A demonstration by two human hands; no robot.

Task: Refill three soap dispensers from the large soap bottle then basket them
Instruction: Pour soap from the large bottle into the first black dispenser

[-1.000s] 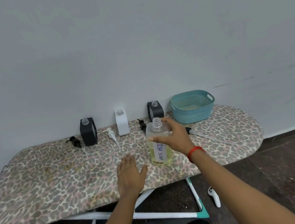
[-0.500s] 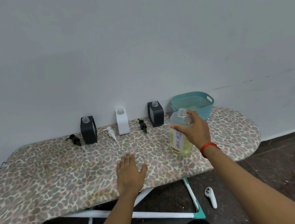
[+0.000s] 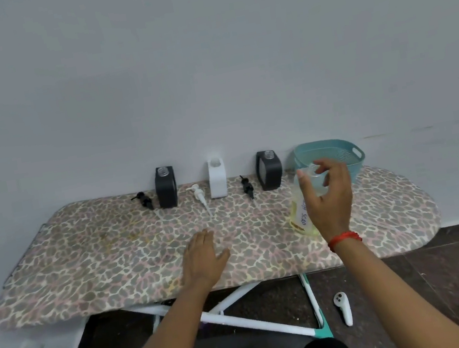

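Right hand (image 3: 328, 202) grips soap bottle (image 3: 300, 216) near basket (image 3: 340, 152) (board's right end); left hand (image 3: 202, 257) flat, spread on board (image 3: 99, 256).

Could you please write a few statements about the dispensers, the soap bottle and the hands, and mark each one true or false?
1. The right hand grips the large soap bottle. True.
2. The left hand holds a pump. False: it rests flat and open on the ironing board.
3. All three dispensers have their pumps off. True: the left black dispenser, white dispenser and right black dispenser stand open-necked.
4. One dispenser sits in the basket. False: all three stand on the board.
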